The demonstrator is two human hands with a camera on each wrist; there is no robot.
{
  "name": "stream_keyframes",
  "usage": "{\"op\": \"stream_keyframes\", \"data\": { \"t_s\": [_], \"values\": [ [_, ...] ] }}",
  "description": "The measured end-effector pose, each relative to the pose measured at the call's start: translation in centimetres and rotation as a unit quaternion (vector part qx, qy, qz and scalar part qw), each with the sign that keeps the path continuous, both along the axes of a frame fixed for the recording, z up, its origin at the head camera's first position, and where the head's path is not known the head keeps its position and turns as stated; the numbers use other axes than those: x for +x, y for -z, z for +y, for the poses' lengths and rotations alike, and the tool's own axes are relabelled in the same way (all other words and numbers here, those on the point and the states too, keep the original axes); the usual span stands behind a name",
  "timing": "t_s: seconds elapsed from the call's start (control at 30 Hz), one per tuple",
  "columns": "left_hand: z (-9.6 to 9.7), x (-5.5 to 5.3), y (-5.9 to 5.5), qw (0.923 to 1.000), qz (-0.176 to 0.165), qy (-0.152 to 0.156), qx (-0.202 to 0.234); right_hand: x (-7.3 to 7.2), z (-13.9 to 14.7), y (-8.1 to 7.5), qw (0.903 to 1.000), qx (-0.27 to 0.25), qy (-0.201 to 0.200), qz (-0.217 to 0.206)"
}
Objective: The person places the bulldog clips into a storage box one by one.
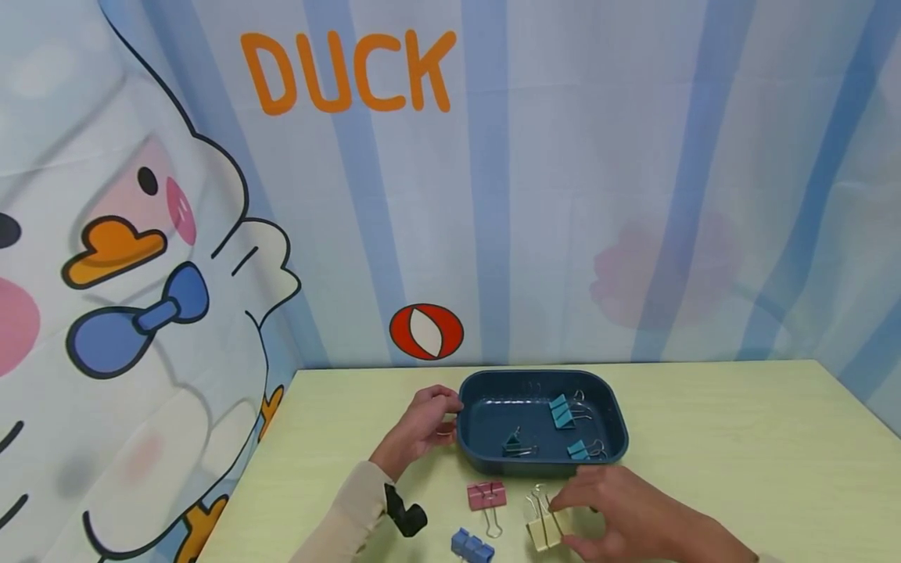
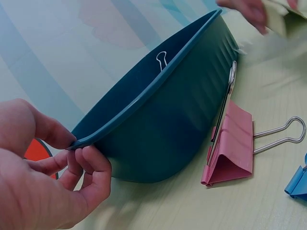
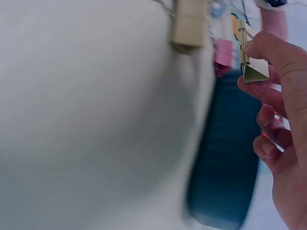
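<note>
My left hand [image 1: 421, 424] pinches the left rim of a dark blue plastic tray [image 2: 148, 139], thumb on top and fingers curled beneath. Three teal binder clips [image 1: 561, 412] lie inside it. At the tray's near right side, my right hand [image 1: 622, 512] pinches a yellow binder clip [image 3: 254, 64] between thumb and fingers, lifted in the right wrist view. Another yellow binder clip [image 3: 190, 24] is on the table beside it. In front of the tray are a pink binder clip [image 2: 232, 148] and a blue binder clip [image 1: 472, 546].
The pale wooden table [image 1: 739, 438] extends to both sides of the tray. Behind it hangs a blue striped curtain [image 1: 535, 195] with a duck print, which also covers the left side. A black strap [image 1: 403, 512] sits on my left wrist.
</note>
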State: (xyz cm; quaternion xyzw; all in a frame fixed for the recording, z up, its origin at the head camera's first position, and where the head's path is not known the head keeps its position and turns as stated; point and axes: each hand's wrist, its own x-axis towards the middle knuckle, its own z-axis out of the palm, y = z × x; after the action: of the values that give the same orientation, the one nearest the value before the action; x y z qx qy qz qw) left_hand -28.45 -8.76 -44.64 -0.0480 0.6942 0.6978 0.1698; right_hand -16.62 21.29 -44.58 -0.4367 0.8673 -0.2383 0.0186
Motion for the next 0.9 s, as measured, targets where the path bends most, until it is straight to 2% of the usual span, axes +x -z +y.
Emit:
{"op": "stream_keyframes", "data": {
  "t_s": [0.07,0.1,0.2,0.4,0.53,0.73,0.9],
  "values": [
    [0.0,0.0,0.0,1.0000,-0.001,0.000,0.000,-0.5,0.1,-0.7,0.9965,-0.026,-0.016,0.078],
    [0.0,0.0,-0.1,1.0000,-0.002,0.000,0.000,-0.7,0.2,-1.1,0.9918,-0.039,-0.021,0.120],
    [-0.1,0.1,-0.1,1.0000,-0.001,0.001,-0.002,-1.7,0.6,-2.6,0.9799,-0.057,-0.018,0.190],
    [-0.1,0.0,0.1,1.0000,0.000,0.001,-0.004,-3.7,1.1,-5.8,0.9766,-0.045,0.012,0.210],
    [-0.1,-0.1,0.2,1.0000,0.001,0.000,-0.005,-4.9,1.2,-7.3,0.9739,-0.044,0.022,0.222],
    [0.0,-0.1,0.2,1.0000,0.003,-0.001,-0.006,-6.6,1.4,-8.4,0.9683,-0.046,0.053,0.240],
    [0.1,-0.1,0.1,1.0000,0.002,-0.001,-0.005,-7.7,1.6,-8.8,0.9707,-0.054,0.078,0.221]
  ]
}}
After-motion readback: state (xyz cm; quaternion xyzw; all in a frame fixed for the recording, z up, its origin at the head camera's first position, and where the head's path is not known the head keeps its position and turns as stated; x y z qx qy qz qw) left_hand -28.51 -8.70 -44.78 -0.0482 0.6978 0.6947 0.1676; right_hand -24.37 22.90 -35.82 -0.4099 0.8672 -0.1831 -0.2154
